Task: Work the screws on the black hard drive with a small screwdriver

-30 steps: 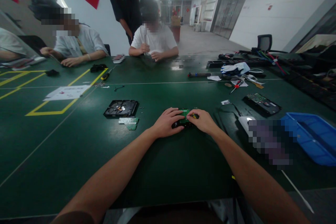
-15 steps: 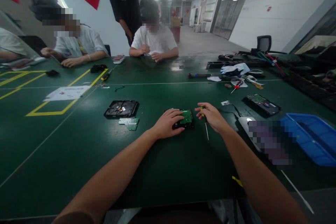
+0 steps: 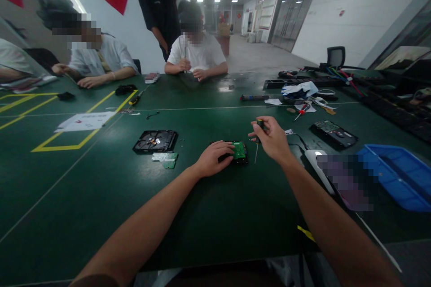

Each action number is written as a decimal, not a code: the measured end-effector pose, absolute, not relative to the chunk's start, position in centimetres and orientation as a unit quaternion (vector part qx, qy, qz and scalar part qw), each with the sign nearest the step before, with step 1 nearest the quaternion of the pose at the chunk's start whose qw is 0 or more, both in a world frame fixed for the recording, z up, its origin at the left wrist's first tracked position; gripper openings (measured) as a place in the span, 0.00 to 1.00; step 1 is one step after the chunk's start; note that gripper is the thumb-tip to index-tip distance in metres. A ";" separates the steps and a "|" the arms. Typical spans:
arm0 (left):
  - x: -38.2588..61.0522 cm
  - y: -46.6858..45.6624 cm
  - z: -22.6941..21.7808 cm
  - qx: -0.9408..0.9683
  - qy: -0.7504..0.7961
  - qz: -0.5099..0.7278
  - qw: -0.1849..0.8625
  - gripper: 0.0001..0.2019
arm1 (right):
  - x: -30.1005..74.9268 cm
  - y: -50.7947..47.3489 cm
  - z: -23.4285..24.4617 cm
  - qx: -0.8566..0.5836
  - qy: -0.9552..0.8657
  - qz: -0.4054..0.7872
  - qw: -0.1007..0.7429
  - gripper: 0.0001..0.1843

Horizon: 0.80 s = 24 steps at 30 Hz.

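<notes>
"While the left hand (image 3: pixel 214 158) lies over the drive (image 3: pixel 240 160), what does the right hand (image 3: pixel 272 140) have?"

"A screwdriver (image 3: pixel 260 124): that grip is curled around the handle, shaft pointing down beside the drive, apart from it."

"And the left grip?"

"Fingers and thumb part-spread on top, probably steadying it; whether they clasp its hidden end, I can't make out."

"Why is the drive flat on the counter (image 3: pixel 208 215), green board (image 3: pixel 240 149) up?"

"Presumably lying flat makes it stable and leaves the board within reach."
</notes>
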<state>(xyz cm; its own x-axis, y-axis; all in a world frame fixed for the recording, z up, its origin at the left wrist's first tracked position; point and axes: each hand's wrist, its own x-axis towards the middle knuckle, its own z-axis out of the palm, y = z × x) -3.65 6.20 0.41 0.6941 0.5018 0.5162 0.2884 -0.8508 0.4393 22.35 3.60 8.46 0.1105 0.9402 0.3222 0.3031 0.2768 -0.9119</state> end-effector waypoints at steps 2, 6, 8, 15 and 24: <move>-3.6 6.2 0.4 0.906 0.217 0.324 0.168 0.11 | 22.5 3.4 8.1 -0.516 -0.595 0.270 0.554 0.22; -3.7 5.9 0.6 0.906 0.210 0.330 0.163 0.10 | 22.8 2.4 7.9 -0.509 -0.616 0.225 0.557 0.20; -3.7 5.7 0.7 0.906 0.208 0.333 0.158 0.11 | 22.8 1.8 8.0 -0.508 -0.622 0.212 0.556 0.21; -3.8 5.6 0.4 0.923 0.216 0.296 0.116 0.24 | 22.2 1.7 7.3 -0.508 -0.613 0.184 0.576 0.23; -3.8 5.7 0.3 0.929 0.215 0.282 0.106 0.21 | 21.7 1.5 5.9 -0.461 -0.651 0.177 0.576 0.35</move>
